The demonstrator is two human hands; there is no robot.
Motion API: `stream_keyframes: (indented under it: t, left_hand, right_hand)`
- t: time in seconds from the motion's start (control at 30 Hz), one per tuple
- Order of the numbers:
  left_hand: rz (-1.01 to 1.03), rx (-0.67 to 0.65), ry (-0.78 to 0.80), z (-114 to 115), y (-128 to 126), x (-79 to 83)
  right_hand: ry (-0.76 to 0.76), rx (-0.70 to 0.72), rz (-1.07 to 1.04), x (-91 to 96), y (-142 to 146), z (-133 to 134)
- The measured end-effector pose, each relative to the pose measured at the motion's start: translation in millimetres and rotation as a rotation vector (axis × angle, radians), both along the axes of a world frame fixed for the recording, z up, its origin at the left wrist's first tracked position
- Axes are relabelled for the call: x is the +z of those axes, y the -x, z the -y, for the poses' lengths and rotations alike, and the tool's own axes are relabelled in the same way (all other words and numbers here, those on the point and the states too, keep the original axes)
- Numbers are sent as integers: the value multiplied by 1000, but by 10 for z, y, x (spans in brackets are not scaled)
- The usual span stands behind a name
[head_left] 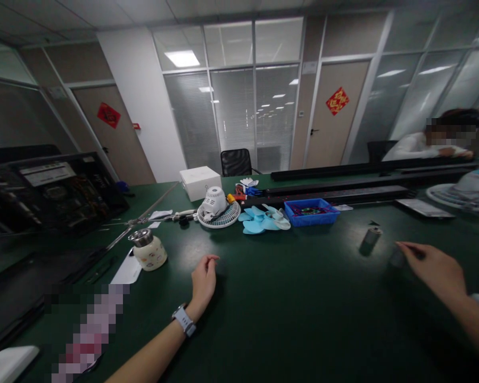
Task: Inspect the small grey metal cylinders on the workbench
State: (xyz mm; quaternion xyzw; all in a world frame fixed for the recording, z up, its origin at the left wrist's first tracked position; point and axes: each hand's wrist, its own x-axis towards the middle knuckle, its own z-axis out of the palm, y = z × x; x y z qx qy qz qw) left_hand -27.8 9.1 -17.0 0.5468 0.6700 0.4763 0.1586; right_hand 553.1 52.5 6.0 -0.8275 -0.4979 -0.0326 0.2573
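My left hand (204, 279), with a grey-banded watch (183, 320) on its wrist, rests on the green table. Its fingers are curled together, and nothing shows at their tips. At the right, my right hand (437, 270) is closed in a pinch, fingertips at the top of a small grey cylinder (397, 259). That cylinder is blurred and in shadow. Just left of it stands a second grey metal cylinder (372, 235), like a small motor or battery, with a small dark piece behind it.
Across the table's middle are a white fan head (214, 203), light-blue fan blades (259, 219), a blue tray (313, 219) and a white box (200, 182). A cream jar (149, 252) stands left. Long black bars (335, 194) lie behind. Another person (417, 146) sits far right.
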Motion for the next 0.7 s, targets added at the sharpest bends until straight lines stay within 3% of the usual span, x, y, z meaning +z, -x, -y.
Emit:
stream_keyframes:
  t: [0.13,0.47,0.7]
  left_hand:
    - [25,-12,5,-10,6,-17]
    - [55,-38,19,-12,9,-21]
    - [50,-43,14,-11,3,-17]
  right_hand:
    - [27,-57,-16,7,-16,-17]
    - [2,-42,-2,-62,-111,-16]
    - [121,-52,-29,-48,-215,-61]
